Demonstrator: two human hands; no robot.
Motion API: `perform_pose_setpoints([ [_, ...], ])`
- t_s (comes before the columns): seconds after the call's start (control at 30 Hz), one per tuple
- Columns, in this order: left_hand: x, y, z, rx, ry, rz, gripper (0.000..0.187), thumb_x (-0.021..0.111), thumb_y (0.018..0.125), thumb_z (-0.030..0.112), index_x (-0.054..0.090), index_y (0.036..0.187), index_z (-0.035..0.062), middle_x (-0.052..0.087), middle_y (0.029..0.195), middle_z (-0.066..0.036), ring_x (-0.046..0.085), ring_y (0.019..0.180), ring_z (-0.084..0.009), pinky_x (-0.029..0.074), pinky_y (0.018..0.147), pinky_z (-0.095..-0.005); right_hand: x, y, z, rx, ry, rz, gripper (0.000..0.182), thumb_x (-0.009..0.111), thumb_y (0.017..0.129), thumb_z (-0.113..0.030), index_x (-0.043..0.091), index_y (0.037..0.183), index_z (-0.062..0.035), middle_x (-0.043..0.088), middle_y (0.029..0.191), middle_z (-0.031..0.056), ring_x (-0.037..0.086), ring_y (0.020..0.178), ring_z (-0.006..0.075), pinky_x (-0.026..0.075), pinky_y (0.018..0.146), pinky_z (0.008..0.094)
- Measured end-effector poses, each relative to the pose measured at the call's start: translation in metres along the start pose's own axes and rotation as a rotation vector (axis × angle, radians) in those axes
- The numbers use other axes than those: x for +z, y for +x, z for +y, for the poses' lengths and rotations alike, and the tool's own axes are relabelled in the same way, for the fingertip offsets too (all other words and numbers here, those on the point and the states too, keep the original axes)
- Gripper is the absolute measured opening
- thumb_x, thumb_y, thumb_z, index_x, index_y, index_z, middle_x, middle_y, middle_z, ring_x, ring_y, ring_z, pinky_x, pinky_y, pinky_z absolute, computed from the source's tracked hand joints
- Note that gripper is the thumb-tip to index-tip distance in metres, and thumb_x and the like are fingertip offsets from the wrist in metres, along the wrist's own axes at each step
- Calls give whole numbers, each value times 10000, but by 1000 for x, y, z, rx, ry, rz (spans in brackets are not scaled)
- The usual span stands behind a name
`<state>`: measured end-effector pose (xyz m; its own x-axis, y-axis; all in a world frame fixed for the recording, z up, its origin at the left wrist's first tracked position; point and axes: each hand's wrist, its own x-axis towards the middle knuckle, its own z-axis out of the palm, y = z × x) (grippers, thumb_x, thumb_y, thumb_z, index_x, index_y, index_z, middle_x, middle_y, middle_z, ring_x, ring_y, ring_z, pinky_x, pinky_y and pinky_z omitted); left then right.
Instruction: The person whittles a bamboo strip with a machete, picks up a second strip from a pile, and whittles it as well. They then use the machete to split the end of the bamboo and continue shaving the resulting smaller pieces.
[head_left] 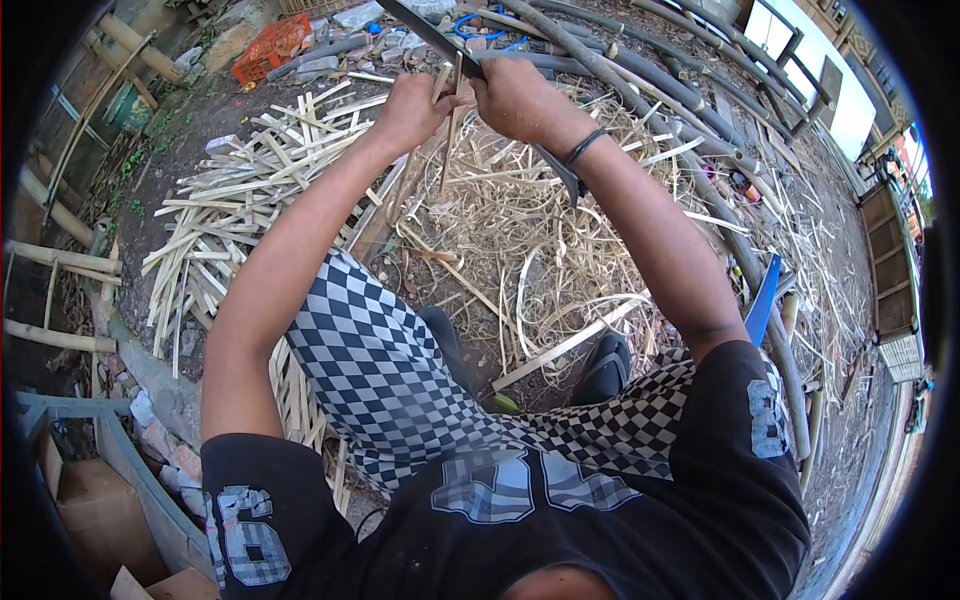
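Note:
In the head view, my left hand [412,110] is closed with its fingers pinched on a thin bamboo strip [452,145], which hangs down below the fingers. Close beside it, my right hand [525,100] is wrapped around a long knife [428,32]. The dark blade points up and left, and the knife's other end [565,178] shows under my right wrist. Strip and blade meet or nearly meet between the two hands; the fingers partly hide the contact. Curly bamboo shavings [560,235] cover the ground beneath.
A heap of cut bamboo strips [235,215] lies to the left. Bamboo poles [650,85] stretch across the upper right. An orange crate [272,48] sits at the upper left, a blue pointed object [765,300] near my right elbow, and a cardboard box [105,515] at the lower left.

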<state>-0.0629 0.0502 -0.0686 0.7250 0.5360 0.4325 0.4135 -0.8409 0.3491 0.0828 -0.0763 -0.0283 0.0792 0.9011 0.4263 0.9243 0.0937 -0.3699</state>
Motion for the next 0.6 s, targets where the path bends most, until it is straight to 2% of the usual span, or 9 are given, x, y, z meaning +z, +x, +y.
perform_pose_setpoints([
  [0.07,-2,-2,0,-25,9,14,252,705,915,192,734,1040,-24,717,722,-137,682,513,-194,557,539,-336,8,1,0,-27,3,61,235,535,940,-179,633,966,33,675,885,304,660,873,484,525,808,552],
  [0.13,-6,-2,1,-165,-158,-45,383,745,887,375,728,910,-7,655,663,-203,687,694,-372,539,720,-465,-5,-4,-18,28,-109,24,206,538,936,-157,617,1004,20,675,873,301,658,853,494,530,784,561],
  [0.17,-5,-2,-1,-165,-156,-48,383,745,887,375,728,910,-7,655,663,-203,687,694,-372,539,720,-465,-4,-4,-18,29,-106,24,206,538,936,-157,617,1004,20,675,873,301,658,853,494,530,784,561],
  [0.27,-1,3,-16,38,-7,63,371,747,891,368,728,898,-2,639,595,-165,690,600,-315,547,664,-437,-1,6,-12,-42,-141,61,185,543,931,-140,602,1030,5,678,865,294,658,836,497,534,759,567],
  [0.4,-35,-2,5,-105,-75,-25,310,770,880,323,757,953,22,686,656,-151,719,602,-228,566,610,-374,11,27,2,-71,-61,-8,205,546,935,-151,611,1010,29,676,860,299,659,843,492,530,779,563],
  [0.47,-66,-5,15,-275,-318,25,328,800,852,328,764,974,25,722,713,-104,728,623,-182,586,614,-333,12,28,2,-128,-37,-33,217,547,938,-157,613,1003,39,674,857,301,660,845,489,528,790,561],
  [0.5,-88,-11,41,-360,-332,94,303,822,830,277,763,961,10,758,823,-88,723,741,-139,584,722,-280,12,25,-2,-126,-53,-91,225,547,939,-160,613,999,47,673,856,303,662,847,485,526,798,560],
  [0.53,-88,-8,42,-360,-326,95,303,822,830,277,763,961,10,758,823,-88,723,741,-139,584,722,-280,16,23,-4,-124,-65,-152,234,547,940,-162,613,994,55,671,854,305,663,849,481,524,806,558],
  [0.6,-84,-6,39,-169,-210,358,359,864,782,299,758,962,7,748,790,-73,711,721,-118,578,714,-264,26,25,-6,-140,-35,-99,241,536,945,-166,614,1004,54,674,848,299,665,830,479,523,809,558],
])
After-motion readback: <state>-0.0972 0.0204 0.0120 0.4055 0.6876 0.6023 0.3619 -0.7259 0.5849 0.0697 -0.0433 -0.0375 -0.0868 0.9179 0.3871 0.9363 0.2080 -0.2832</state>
